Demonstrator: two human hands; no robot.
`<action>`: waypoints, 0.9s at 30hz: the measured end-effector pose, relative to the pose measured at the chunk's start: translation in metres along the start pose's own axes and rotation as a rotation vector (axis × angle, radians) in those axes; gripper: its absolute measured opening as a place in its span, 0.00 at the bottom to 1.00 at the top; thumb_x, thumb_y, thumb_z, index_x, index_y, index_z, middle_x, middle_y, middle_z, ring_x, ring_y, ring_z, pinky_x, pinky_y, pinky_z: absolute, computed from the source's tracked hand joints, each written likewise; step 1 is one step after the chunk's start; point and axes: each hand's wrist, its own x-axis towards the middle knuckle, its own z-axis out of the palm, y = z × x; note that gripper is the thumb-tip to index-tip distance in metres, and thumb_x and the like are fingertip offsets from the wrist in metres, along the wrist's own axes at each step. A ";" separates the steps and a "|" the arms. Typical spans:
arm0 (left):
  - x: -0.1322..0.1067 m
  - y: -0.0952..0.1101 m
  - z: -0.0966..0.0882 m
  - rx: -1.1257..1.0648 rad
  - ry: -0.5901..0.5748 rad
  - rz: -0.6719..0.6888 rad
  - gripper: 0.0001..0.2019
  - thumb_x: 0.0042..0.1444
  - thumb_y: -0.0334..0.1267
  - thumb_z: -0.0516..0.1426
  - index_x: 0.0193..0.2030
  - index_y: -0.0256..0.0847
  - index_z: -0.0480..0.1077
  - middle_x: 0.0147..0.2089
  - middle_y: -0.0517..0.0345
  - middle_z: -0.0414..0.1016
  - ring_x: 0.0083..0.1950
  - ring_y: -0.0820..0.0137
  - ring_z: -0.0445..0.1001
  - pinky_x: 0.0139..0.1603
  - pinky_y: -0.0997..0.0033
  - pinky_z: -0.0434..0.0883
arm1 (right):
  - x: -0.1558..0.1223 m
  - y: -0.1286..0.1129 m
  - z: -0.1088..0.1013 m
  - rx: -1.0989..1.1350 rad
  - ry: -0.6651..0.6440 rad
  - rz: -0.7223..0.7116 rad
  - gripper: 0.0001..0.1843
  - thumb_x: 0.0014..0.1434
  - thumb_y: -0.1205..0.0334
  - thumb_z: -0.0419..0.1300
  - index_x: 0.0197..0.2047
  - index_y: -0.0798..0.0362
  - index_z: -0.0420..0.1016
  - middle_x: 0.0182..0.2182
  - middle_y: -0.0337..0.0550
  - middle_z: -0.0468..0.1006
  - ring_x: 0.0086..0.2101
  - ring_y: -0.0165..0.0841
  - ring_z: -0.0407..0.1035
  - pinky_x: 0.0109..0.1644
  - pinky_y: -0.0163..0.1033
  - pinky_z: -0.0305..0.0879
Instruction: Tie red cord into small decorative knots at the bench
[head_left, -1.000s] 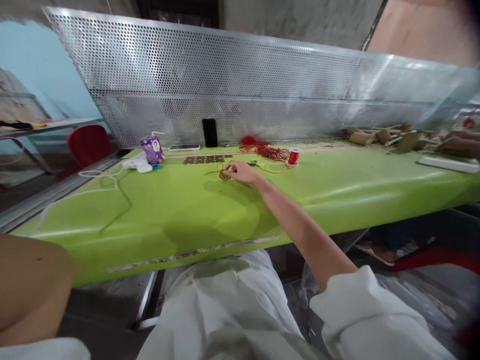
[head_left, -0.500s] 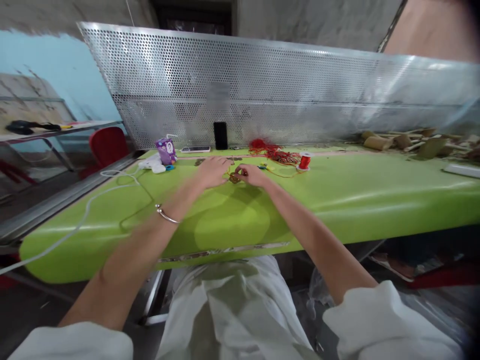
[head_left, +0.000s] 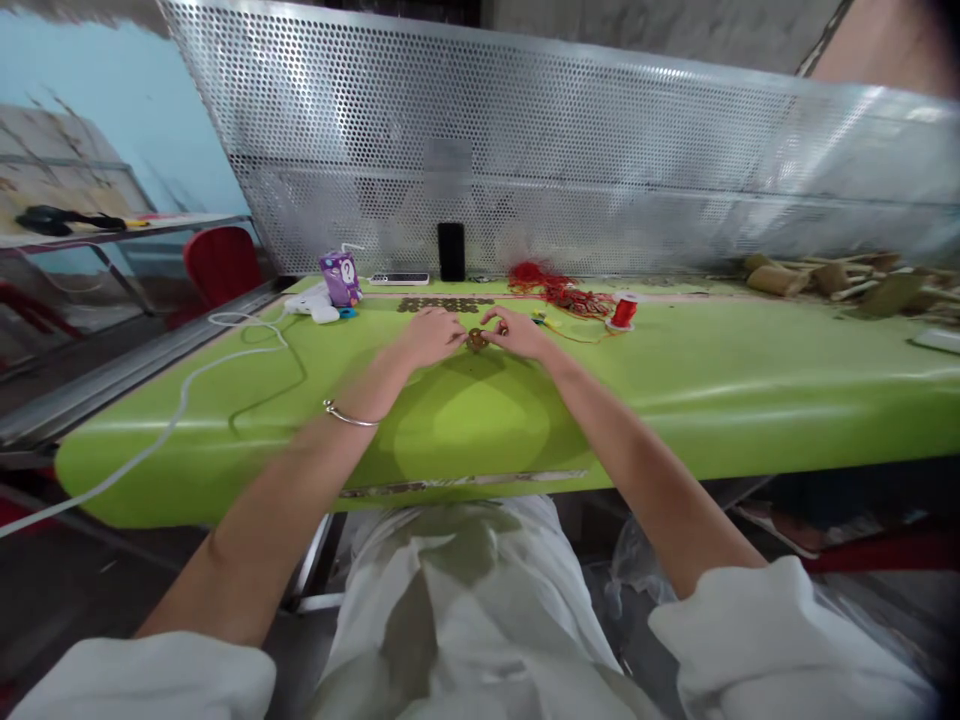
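Observation:
A small cluster of brass-coloured, coin-like pieces (head_left: 477,340) is held just above the green tabletop. My right hand (head_left: 519,334) pinches it between thumb and forefinger from the right. At its left edge are the bent, closed fingers of my left hand (head_left: 435,338); whatever they grip is too small to make out. Behind my left hand, dark coin-like discs (head_left: 446,304) lie in rows on the table. A yellow cord (head_left: 574,337) lies to the right of my right hand, near a spool of red thread (head_left: 623,312).
A tangle of red cords (head_left: 559,290) lies at the back. A black phone (head_left: 451,252) leans on the perforated metal panel (head_left: 360,130). On the left are a purple carton (head_left: 341,279) and a white cable (head_left: 184,395). Wooden pieces (head_left: 817,280) are piled at back right.
The view has tilted down slightly. My left hand has drawn back from over the discs, showing more of them. The coin-like pieces stay between my hands, and my right forefinger has lifted a little.

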 end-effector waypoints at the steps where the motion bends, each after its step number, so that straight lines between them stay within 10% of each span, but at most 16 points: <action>1: 0.000 -0.001 0.001 -0.010 -0.010 -0.015 0.18 0.66 0.39 0.47 0.39 0.39 0.78 0.40 0.48 0.78 0.45 0.59 0.73 0.52 0.58 0.65 | 0.000 0.000 -0.001 -0.019 -0.003 0.005 0.17 0.61 0.58 0.62 0.50 0.59 0.75 0.32 0.45 0.79 0.30 0.31 0.69 0.37 0.34 0.59; 8: -0.002 -0.005 0.000 -0.198 -0.069 -0.152 0.15 0.63 0.38 0.49 0.27 0.39 0.70 0.27 0.55 0.73 0.28 0.68 0.67 0.30 0.69 0.58 | 0.003 0.006 -0.003 -0.123 -0.023 -0.037 0.11 0.62 0.58 0.61 0.39 0.56 0.81 0.34 0.49 0.81 0.32 0.34 0.70 0.38 0.36 0.59; 27: 0.000 -0.007 -0.006 -0.368 -0.020 -0.199 0.17 0.63 0.35 0.49 0.22 0.39 0.64 0.21 0.58 0.68 0.24 0.71 0.65 0.30 0.70 0.59 | 0.010 0.004 -0.008 -0.084 0.059 -0.018 0.11 0.63 0.60 0.58 0.40 0.57 0.79 0.35 0.49 0.80 0.35 0.36 0.70 0.41 0.39 0.62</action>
